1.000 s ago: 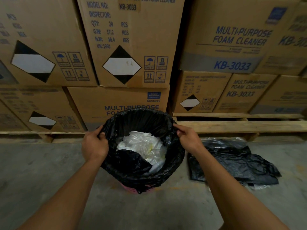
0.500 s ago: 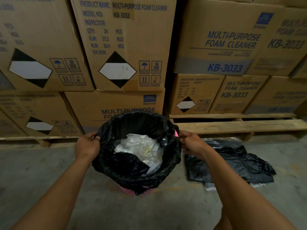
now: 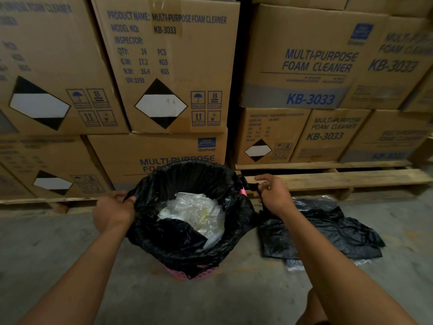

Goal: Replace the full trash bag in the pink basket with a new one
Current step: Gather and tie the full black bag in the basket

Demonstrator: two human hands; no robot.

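A black trash bag (image 3: 178,245) lines the pink basket (image 3: 199,275), of which only the bottom edge and a bit of the right rim show. Crumpled clear plastic waste (image 3: 194,214) fills the bag. My left hand (image 3: 114,212) pinches the bag's left edge and holds it out from the rim. My right hand (image 3: 271,193) grips the bag's right edge, pulled off the rim and stretched to the right. A flat, crumpled new black bag (image 3: 328,233) lies on the floor to the right of the basket, partly behind my right forearm.
Stacked cardboard boxes (image 3: 168,73) of foam cleaner stand on wooden pallets (image 3: 328,179) right behind the basket. The concrete floor (image 3: 46,249) stretches to the left and in front of the basket.
Both hands have pulled the bag's edges outward off the basket rim. The right side has come free, and a bit of pink rim now shows there.
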